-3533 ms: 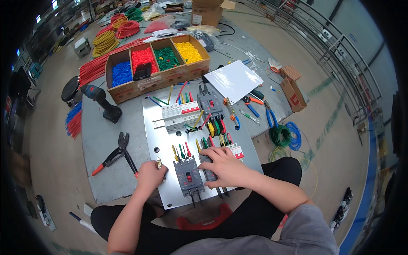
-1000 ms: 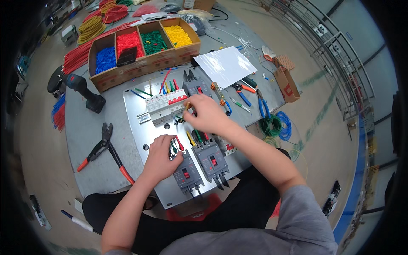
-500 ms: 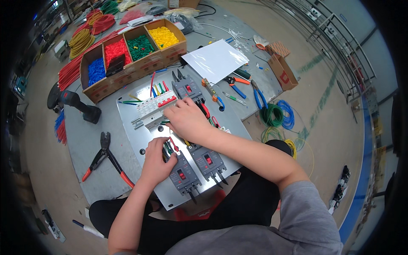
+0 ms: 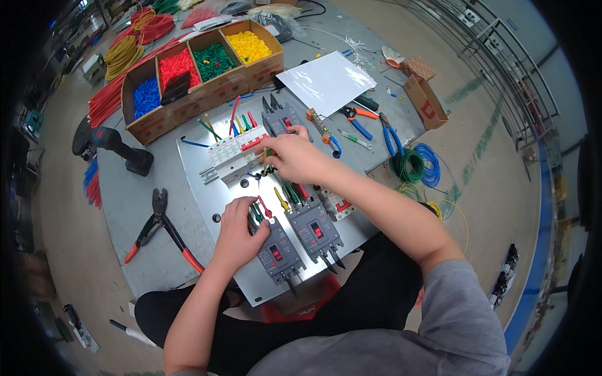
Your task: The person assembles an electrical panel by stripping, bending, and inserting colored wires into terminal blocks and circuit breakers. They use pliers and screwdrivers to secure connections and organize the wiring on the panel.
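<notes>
My left hand (image 4: 237, 233) is closed over the wired end of a grey circuit breaker (image 4: 276, 253), its thumb on the casing beside short red and green wires. My right hand (image 4: 293, 155) reaches across to a row of white miniature breakers (image 4: 237, 150) with red switches. Its fingertips pinch a short yellow-green wire (image 4: 268, 161) at the row's near side, partly hidden by the fingers. A second grey breaker (image 4: 315, 230), with yellow, green and red wires, sits between my forearms. A third grey breaker (image 4: 283, 119) is beyond my right hand. All are on a metal plate (image 4: 235, 188).
A divided cardboard box (image 4: 207, 84) of coloured caps stands at the back. A crimping tool (image 4: 158, 219) and a cordless drill (image 4: 128, 153) lie left. To the right are white paper (image 4: 326, 81), wire strippers (image 4: 357, 122), blue-handled pliers (image 4: 391, 135) and wire coils (image 4: 407, 166).
My right hand has moved up and away, uncovering the wires of the second breaker. My left hand has stayed at the same breaker. The view has shifted slightly.
</notes>
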The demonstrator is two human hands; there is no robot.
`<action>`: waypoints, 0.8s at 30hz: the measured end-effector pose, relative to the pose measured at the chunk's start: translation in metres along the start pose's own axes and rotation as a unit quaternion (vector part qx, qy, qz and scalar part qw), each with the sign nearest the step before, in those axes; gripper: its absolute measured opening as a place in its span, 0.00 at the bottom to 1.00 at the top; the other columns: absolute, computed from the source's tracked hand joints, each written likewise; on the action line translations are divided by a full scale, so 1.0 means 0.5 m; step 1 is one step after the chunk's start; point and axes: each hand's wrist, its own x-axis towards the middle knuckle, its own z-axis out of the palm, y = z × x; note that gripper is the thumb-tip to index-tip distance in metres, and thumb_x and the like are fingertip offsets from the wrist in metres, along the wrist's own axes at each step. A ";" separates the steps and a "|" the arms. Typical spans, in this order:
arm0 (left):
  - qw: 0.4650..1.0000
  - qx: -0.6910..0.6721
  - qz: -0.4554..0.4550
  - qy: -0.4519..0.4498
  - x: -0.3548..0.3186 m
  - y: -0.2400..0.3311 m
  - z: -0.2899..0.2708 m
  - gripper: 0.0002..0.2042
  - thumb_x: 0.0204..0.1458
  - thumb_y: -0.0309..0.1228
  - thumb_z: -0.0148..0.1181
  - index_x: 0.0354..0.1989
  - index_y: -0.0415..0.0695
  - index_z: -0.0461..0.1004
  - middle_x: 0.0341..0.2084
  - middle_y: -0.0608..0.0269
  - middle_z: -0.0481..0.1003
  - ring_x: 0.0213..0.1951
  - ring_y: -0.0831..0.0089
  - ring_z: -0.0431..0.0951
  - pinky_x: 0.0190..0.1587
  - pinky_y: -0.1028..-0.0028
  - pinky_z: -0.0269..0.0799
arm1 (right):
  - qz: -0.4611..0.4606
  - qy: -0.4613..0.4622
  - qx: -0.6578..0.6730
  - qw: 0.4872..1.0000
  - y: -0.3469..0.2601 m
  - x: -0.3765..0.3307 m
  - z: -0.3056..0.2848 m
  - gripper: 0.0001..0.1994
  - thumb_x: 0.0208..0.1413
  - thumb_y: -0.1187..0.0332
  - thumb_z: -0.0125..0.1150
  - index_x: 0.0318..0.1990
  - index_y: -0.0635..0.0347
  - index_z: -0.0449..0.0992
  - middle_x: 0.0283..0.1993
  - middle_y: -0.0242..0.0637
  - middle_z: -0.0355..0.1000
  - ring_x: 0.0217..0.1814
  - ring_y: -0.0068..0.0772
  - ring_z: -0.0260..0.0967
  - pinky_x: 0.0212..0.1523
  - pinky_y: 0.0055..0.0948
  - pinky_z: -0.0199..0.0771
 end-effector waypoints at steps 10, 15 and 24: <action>0.997 -0.060 -0.040 0.020 0.009 -0.017 0.002 0.28 0.61 0.33 0.68 0.68 0.39 0.69 0.61 0.48 0.75 0.65 0.52 0.74 0.69 0.58 0.69 | -0.052 0.019 -0.033 0.998 0.021 0.008 -0.036 0.06 0.64 0.66 0.71 0.46 0.51 0.87 0.44 0.38 0.84 0.53 0.42 0.80 0.72 0.47 0.59; 0.990 -0.113 -0.077 0.034 0.077 0.006 -0.009 0.31 0.63 0.34 0.69 0.74 0.44 0.68 0.64 0.52 0.76 0.64 0.63 0.76 0.65 0.62 0.72 | -0.011 -0.007 0.072 0.997 0.060 0.019 -0.031 0.11 0.62 0.63 0.73 0.45 0.59 0.85 0.40 0.42 0.83 0.45 0.46 0.82 0.51 0.43 0.78; 0.974 -0.195 -0.119 0.012 0.188 -0.018 0.039 0.21 0.64 0.33 0.70 0.63 0.39 0.78 0.33 0.66 0.82 0.33 0.79 0.78 0.41 0.74 0.75 | -0.023 0.003 0.181 0.983 0.057 0.013 -0.023 0.13 0.62 0.64 0.74 0.48 0.63 0.84 0.39 0.42 0.82 0.43 0.36 0.80 0.47 0.36 0.79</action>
